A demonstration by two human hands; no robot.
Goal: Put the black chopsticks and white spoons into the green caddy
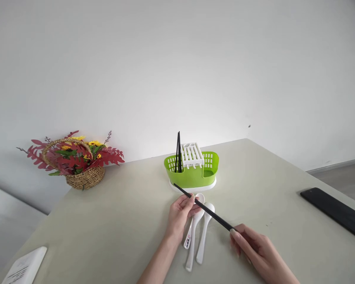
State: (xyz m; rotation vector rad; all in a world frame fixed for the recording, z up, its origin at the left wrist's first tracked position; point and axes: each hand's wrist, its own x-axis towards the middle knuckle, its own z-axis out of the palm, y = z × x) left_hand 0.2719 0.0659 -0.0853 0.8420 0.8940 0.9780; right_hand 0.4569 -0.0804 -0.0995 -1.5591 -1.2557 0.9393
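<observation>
Currently, two black chopsticks [178, 154] stand in the green holder [191, 170]; a third black chopstick [204, 208] is pinched between left hand [181, 215] and right hand [258, 248] — tip near the holder. Three white spoons [198, 230] lie loose on the tabletop [121, 221].

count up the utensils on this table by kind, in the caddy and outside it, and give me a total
Black chopsticks: 3 as far as I can tell, about 2 standing close together in the green caddy, 1 held between the left hand and right hand
White spoons: 3, lying on the table
Total: 6
</observation>
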